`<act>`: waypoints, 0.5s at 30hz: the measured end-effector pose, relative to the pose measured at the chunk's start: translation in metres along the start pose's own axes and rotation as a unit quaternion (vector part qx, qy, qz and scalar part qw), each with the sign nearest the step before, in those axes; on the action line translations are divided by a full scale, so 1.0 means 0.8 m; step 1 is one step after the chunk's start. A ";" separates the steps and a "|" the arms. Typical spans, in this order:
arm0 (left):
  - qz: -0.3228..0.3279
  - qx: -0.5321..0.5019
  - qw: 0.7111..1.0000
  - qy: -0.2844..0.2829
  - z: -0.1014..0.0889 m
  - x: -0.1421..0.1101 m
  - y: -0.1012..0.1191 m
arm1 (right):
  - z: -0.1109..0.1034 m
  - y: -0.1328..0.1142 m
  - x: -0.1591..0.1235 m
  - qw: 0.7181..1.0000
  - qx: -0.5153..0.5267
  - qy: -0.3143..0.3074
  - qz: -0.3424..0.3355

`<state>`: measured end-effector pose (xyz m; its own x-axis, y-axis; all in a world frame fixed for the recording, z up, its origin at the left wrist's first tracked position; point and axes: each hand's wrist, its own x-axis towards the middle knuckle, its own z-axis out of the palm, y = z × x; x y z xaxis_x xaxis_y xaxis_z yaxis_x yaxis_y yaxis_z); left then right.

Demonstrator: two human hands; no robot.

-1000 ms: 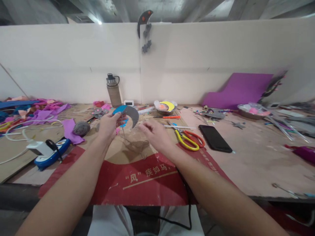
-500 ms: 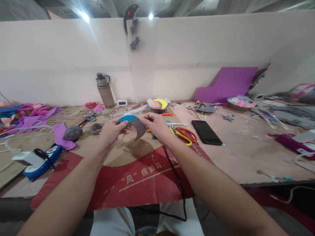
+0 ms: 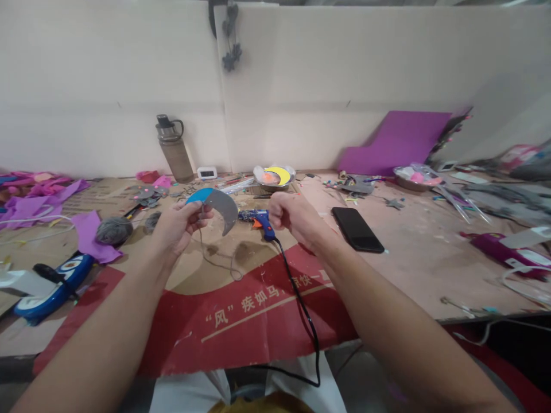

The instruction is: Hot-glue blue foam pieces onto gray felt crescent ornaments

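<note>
- Cardboard sheet (image 3: 241, 344): flat, red with pale printed characters, tan at its curved inner area.
- Cord (image 3: 297, 281): black, smooth, bending across the red surface to the glue gun (image 3: 267, 226), which is blue plastic with an orange trigger.
- Left hand (image 3: 176, 226): narrow pinch, thumb and fingers on the blue end of the felt crescent (image 3: 222, 207).
- Felt crescent: flat, matt, mostly grey, raised above the cardboard sheet, curved tip pointing down.
- String (image 3: 215, 261): thin, grey, hanging below the left hand in a loose loop.
- Right hand (image 3: 297, 218): fingers curled tightly inward beside the glue gun; contents, if any, cannot be told.
- Phone (image 3: 357, 229): black, glossy, rectangular.
- Yarn ball (image 3: 114, 229): grey, fuzzy, round.
- Bowl (image 3: 275, 186): shiny, round, bearing a yellow crescent (image 3: 283, 174).
- Bottle (image 3: 175, 155): translucent, cylindrical, dark lid.
</note>
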<state>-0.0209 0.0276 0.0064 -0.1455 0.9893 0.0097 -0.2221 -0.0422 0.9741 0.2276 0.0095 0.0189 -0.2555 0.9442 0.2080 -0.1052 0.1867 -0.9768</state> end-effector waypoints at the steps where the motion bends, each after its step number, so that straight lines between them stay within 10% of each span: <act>1: -0.007 -0.011 1.000 0.018 0.000 0.000 0.002 | -0.005 0.000 -0.006 0.996 -0.065 -0.066 0.012; 4: -0.033 -0.041 0.997 0.056 0.002 0.000 0.006 | -0.017 0.012 -0.020 0.956 -0.233 -0.174 0.037; 15: -0.087 -0.109 0.986 0.088 -0.014 0.015 0.000 | -0.033 0.067 -0.023 0.931 -0.362 0.037 0.020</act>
<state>-0.0337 0.0378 0.0042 -0.2486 0.9453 -0.2111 -0.4573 0.0776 0.8859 0.2519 0.0095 -0.0382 -0.1751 0.9655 0.1926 0.5859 0.2594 -0.7678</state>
